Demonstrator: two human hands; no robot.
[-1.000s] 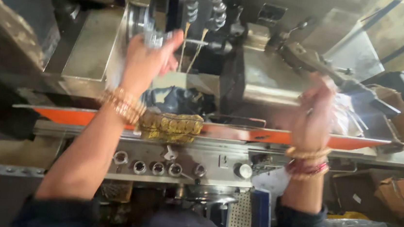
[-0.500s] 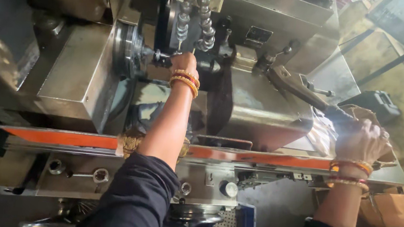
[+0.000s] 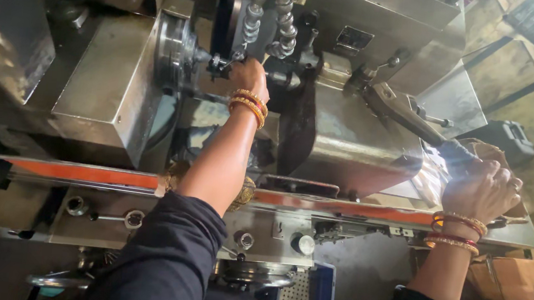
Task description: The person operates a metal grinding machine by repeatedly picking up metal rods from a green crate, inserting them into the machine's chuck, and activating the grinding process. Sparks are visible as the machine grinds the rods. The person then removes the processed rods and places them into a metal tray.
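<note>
Your left hand (image 3: 247, 76) reaches deep into the big grey machine (image 3: 112, 85). It is up at the round metal chuck (image 3: 176, 52), right beside a small dark part (image 3: 217, 66) that sticks out of it. Your fingers are curled in close there, but the back of your hand hides them, so you cannot tell if they pinch the part or only touch it.

Your right hand (image 3: 479, 188) is far off to the side. Its fingers are wrapped tight around the dark end of a long metal lever (image 3: 405, 114). The lever slopes up from your hand to the machine.

Two bendy hoses made of little balls (image 3: 268, 8) hang down just above your left hand. A dark metal block (image 3: 338, 143) stands between your two hands. An orange strip (image 3: 84, 173) runs along the front edge of the machine, under your left arm. Below it you see a round silver knob (image 3: 302, 244).

You wear gold and red bangles (image 3: 249, 103) on your left wrist, and more on your right wrist (image 3: 459, 231). You cannot count them well.

A brown cardboard box (image 3: 513, 281) sits low on the right, partly behind your right arm. The top of the machine is cut off at the edge. The small dark part is hard to make out.
</note>
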